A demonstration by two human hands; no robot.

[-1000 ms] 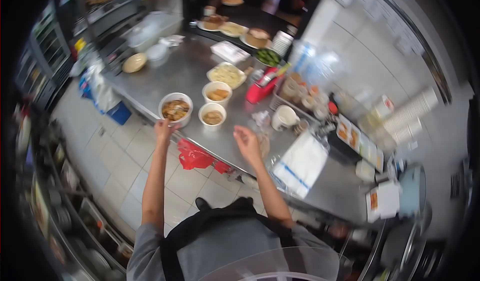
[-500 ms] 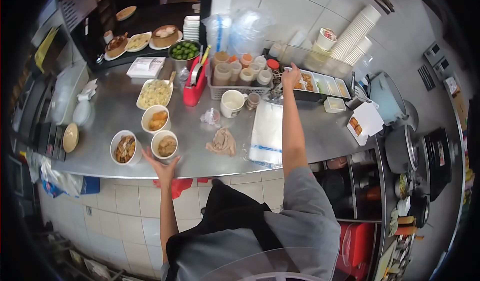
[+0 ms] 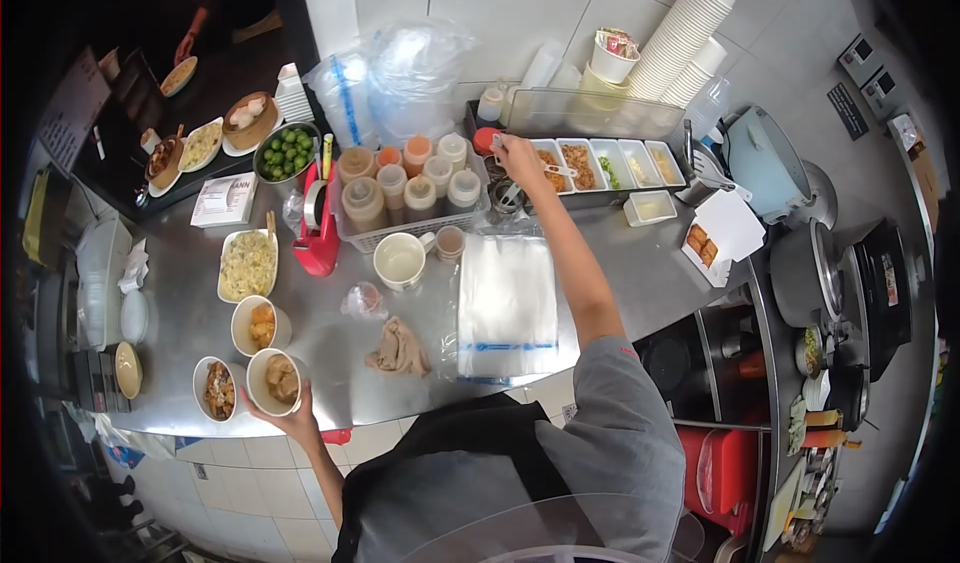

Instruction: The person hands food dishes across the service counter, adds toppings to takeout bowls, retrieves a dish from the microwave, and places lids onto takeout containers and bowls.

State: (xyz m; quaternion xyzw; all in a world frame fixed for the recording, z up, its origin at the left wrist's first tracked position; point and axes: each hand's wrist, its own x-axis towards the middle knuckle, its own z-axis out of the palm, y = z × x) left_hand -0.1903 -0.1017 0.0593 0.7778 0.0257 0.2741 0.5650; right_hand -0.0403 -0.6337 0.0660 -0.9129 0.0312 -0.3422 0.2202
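My left hand grips the near side of a white paper bowl with light brown food in it, thumb on one side and fingers on the other. Beside it stand a paper bowl of dark brown food and another paper bowl with golden pieces. My right hand is closed at the left end of the condiment tray; a small white spoon appears to stick out from its fingers. Near that hand are a red-lidded jar and metal utensils.
A basket of squeeze bottles, a white mug, a beige cloth and a stack of plastic bags occupy the counter's middle. Stacked paper cups, an open takeaway box and a large pot are to the right.
My left hand has gone from beside the bowls to gripping the nearest one. My right hand remains by the condiment tray, now with a white spoon showing. The view has shifted.
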